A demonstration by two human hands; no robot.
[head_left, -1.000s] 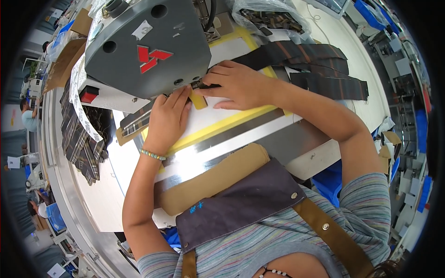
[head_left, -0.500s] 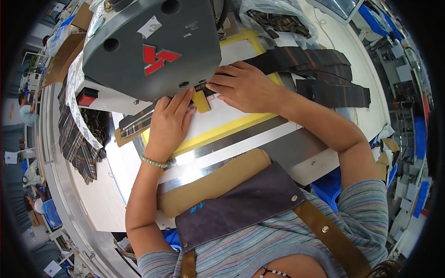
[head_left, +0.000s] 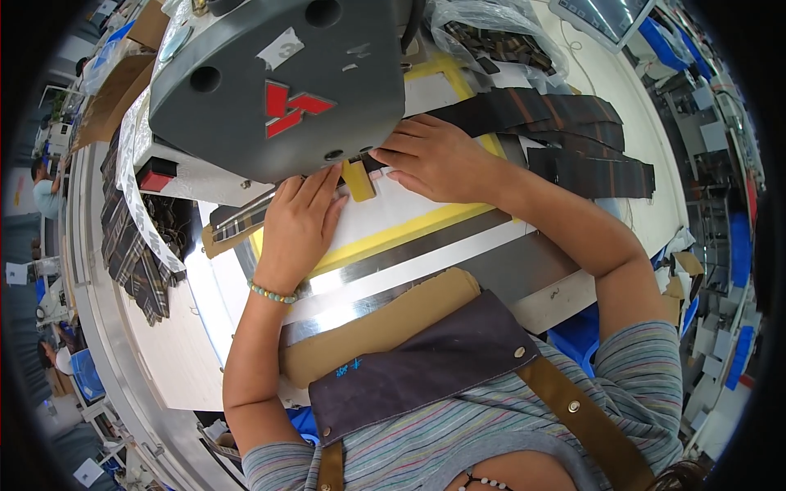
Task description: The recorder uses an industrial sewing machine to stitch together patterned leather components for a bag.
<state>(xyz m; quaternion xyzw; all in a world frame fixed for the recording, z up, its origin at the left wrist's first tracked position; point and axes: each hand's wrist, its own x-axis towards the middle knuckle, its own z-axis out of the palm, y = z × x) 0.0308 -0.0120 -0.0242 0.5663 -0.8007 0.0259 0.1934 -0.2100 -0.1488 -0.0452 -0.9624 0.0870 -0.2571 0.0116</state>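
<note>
The grey head of a sewing machine [head_left: 237,98] hides the needle area and part of the dark cloth beneath it. My left hand [head_left: 299,221] lies left of a small yellow block [head_left: 358,181], its fingers stretched toward the machine's lower edge and pressing down there. On the other side, my right hand [head_left: 442,159] rests with extended fingertips at the near end of a dark plaid fabric strip [head_left: 532,106]; its thumb stands apart. A narrow dark piece of cloth shows between the fingertips, mostly hidden.
A yellow-edged white plate [head_left: 393,225] and a metal strip [head_left: 426,258] lie before the machine. Plaid cloth [head_left: 135,262] hangs at the left. Another dark strip [head_left: 589,172] lies right, with a plastic bag of cloth [head_left: 499,41] behind. A rolled tan cloth [head_left: 385,323] lies nearest me.
The view has shifted slightly, so the machine head appears a little lower and further right. A small dark label seen between my fingertips before is now mostly covered. Both hands stay nearly in place.
</note>
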